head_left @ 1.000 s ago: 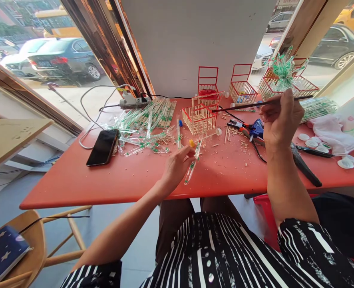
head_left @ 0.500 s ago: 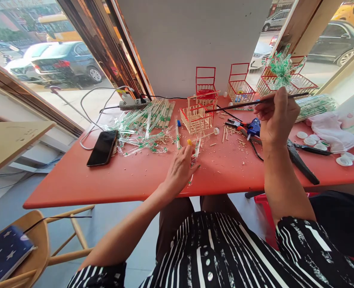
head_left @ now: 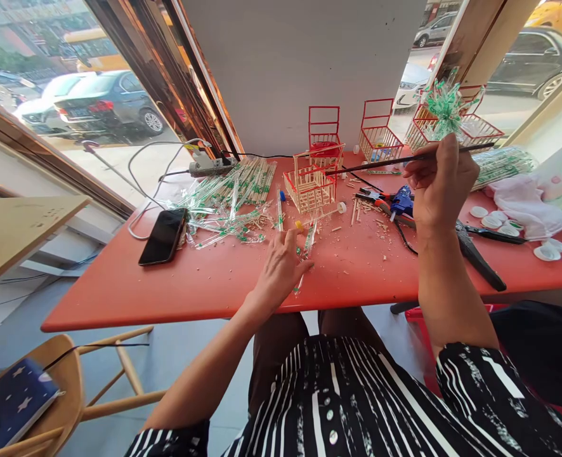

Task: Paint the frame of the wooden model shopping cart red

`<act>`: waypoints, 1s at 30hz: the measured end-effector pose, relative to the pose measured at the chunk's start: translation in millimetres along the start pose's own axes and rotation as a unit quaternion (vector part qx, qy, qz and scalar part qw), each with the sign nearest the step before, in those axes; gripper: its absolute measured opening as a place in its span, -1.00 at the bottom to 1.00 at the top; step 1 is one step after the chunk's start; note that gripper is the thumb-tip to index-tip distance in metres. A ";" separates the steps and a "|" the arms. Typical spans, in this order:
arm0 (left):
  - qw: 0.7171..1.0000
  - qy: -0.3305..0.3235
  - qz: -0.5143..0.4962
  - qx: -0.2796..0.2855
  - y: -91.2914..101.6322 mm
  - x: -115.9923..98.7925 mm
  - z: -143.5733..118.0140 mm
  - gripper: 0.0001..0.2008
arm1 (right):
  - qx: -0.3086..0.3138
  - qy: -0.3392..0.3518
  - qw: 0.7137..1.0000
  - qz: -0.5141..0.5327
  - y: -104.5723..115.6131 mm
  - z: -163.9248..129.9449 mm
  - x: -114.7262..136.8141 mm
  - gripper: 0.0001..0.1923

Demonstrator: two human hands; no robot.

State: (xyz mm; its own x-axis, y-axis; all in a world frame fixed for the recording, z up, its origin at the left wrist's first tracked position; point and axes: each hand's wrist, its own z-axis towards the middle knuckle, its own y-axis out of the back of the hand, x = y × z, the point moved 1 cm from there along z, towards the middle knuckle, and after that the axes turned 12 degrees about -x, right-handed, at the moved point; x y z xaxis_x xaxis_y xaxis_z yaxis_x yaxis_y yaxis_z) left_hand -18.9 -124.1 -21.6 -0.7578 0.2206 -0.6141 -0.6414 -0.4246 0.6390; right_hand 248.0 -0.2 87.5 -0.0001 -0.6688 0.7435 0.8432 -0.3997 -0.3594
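The left hand [head_left: 281,266] pinches a wrapped stick [head_left: 304,251] near the table's [head_left: 167,285] front edge; the right hand [head_left: 440,184] grips a thin black rod [head_left: 380,163] above the table.

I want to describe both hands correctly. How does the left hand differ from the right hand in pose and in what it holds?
The left hand lies low on the red table, while the right hand is raised above it. The left hand pinches a short clear wrapped stick with green print; the right hand grips a long thin dark stick that points left toward the small stick basket. Both are bare and closed on a thin stick.
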 end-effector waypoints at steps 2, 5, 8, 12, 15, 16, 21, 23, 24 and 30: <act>1.000 0.003 0.025 -0.005 0.4 -2.3 -2.7 -0.41 | 0.000 0.000 1.000 0.001 0.5 0.2 0.9 -0.49; 1.000 0.000 0.030 0.003 0.4 -5.4 -3.5 -0.48 | 0.009 0.001 1.000 -0.014 1.0 -0.3 1.3 -0.47; 1.000 0.002 0.000 0.026 0.7 -7.9 0.0 -0.54 | 0.014 0.003 1.000 0.005 1.7 -0.4 -0.1 -0.49; 0.998 0.011 -0.027 0.055 1.3 -11.6 5.9 -0.54 | 0.017 0.004 0.999 0.036 2.0 0.4 -1.1 -0.49; 0.997 0.008 -0.015 0.078 1.5 -14.6 6.7 -0.54 | 0.010 0.006 0.999 0.041 2.5 1.4 0.4 -0.43; 0.996 0.011 -0.010 0.084 2.1 -14.8 6.1 -0.54 | 0.006 0.008 0.999 0.042 3.0 2.1 0.8 -0.41; 0.996 0.004 0.003 0.089 16.9 4.5 4.0 -0.54 | -0.001 0.012 0.999 0.052 7.8 7.1 0.9 -0.43; 0.995 -0.002 0.041 0.087 31.1 24.2 9.9 -0.54 | 0.002 0.009 0.998 0.056 8.9 8.0 1.3 -0.45; 0.993 0.001 0.077 0.093 39.5 35.9 15.2 -0.53 | 0.004 0.007 0.998 0.058 9.0 8.0 1.7 -0.46; 0.958 -0.011 0.279 0.060 81.8 97.3 65.3 -0.59 | -0.017 0.012 0.998 0.066 10.8 14.2 -6.5 -0.48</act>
State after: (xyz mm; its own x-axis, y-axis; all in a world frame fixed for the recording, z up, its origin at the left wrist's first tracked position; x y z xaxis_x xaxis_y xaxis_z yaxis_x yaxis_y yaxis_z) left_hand -152.9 -80.1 1.1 -0.9882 0.0076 -0.1532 -0.1446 -0.3786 0.9142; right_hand 264.8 8.7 86.8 0.0960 -0.7317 0.6748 0.8176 -0.3287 -0.4727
